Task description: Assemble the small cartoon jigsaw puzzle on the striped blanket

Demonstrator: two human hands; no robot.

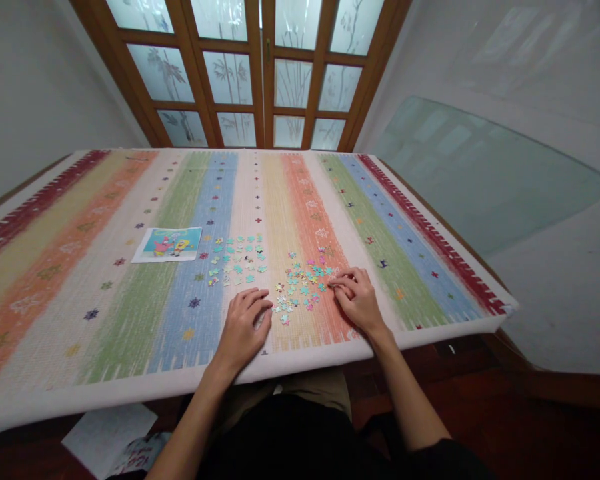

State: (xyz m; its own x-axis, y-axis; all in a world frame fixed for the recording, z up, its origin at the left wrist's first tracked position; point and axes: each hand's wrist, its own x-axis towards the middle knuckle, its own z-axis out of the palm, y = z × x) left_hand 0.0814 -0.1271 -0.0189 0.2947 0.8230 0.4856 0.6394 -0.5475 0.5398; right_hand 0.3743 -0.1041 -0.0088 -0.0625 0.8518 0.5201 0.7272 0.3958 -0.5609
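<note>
Evidently partway: rows of puzzle pieces (251, 279) lie spaced on the tabletop (130, 320); the adjacent heap (305, 291) is unsorted, nothing visibly joined. Left hand (243, 323): fingers loosely apart beside the heap. Right hand (359, 300): fingers bunched at its edge, hold undeterminable.

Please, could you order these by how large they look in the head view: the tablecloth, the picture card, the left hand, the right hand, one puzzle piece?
1. Tablecloth
2. Picture card, left hand, right hand: too alike to rank, and the hands are nearer
3. One puzzle piece
</note>
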